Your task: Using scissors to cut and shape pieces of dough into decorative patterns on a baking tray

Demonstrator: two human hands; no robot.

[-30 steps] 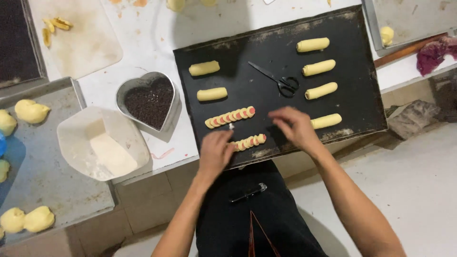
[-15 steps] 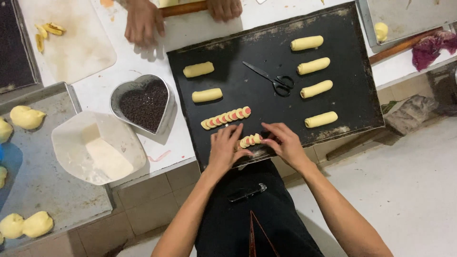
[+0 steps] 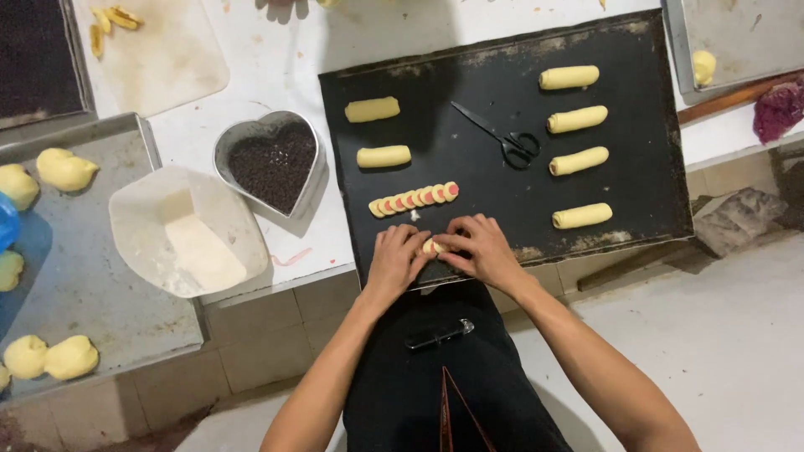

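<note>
A small piece of yellow dough (image 3: 432, 247) sits at the near edge of the black baking tray (image 3: 494, 192), pinched between both hands. The left hand (image 3: 395, 261) curls its fingers in against the piece from one side; the right hand (image 3: 481, 251) closes on it from the other, fingertips nearly meeting over the top, so only a pale sliver of it shows between them. Both grips are tight and cupped, not flat.

Just beyond the hands lies a row of cut slices (image 3: 414, 199), overlapping like fallen coins, yellow rims with pinkish-red centres. Farther up the tray rest smooth, uncut dough rolls: two on the left (image 3: 383, 156) and four in a column on the right (image 3: 578, 161). Black-handled scissors (image 3: 502, 138) lie open between them. The tray's surface is dark, matte and scuffed with floury marks.

To the left, on the white table, stands a heart-shaped metal tin (image 3: 272, 163) full of dark sprinkles, and beside it a white tub (image 3: 188, 234) with flour. Rounded lumps of dough (image 3: 50, 356) rest on a grey metal tray (image 3: 92, 285).
</note>
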